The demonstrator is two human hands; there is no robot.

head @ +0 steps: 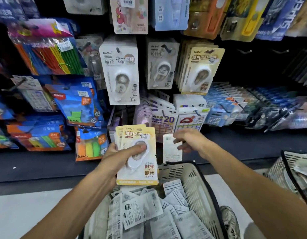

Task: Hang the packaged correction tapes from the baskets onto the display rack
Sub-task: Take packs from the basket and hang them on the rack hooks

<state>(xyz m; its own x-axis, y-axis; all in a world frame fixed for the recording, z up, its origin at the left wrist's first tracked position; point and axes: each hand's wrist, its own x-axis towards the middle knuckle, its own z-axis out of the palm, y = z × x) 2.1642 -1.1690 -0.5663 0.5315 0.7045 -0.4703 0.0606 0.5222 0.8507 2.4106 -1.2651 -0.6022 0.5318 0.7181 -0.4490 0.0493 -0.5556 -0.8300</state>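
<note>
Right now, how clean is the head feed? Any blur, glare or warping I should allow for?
Head view: wide-angle warping bows the display rack outward at the edges. The rack's corners are blurred and dim. The yellow correction tape packs held by the left hand read sharply. The right hand and the white pack it pinches are slightly smeared. Glare flecks show on the shiny packs at far right.

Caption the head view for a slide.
Left hand grips yellow correction tape packs; right hand holds one pack above the basket.
</note>
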